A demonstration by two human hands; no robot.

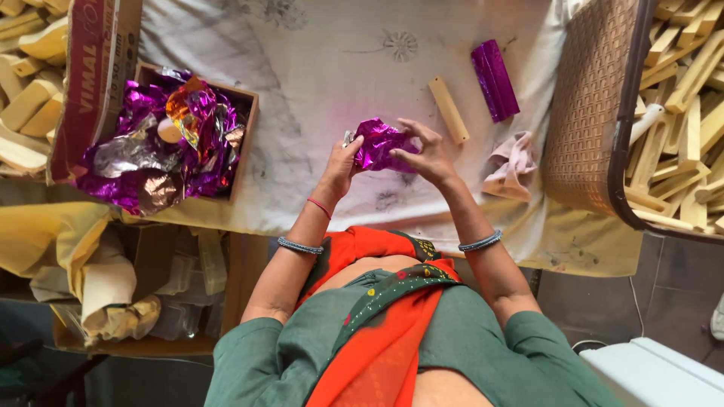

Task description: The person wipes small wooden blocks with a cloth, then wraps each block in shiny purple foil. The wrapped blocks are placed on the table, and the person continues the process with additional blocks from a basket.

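Both my hands meet over the middle of the cloth-covered table (pixel 317 68). My left hand (pixel 341 162) and my right hand (pixel 424 154) pinch a crumpled piece of shiny purple foil (pixel 379 143) between them. Whatever is inside the foil is hidden. A bare wooden stick (pixel 449 110) lies just beyond my right hand. Further right rests a stick wrapped in purple foil (pixel 495 80).
A cardboard box (pixel 243 143) at left overflows with purple and orange foil sheets (pixel 162 143). A pink rag (pixel 513 164) lies right of my hands. A brown woven basket (pixel 592 113) stands at right, with piles of wooden sticks (pixel 690 113) beyond it and at far left (pixel 26 75).
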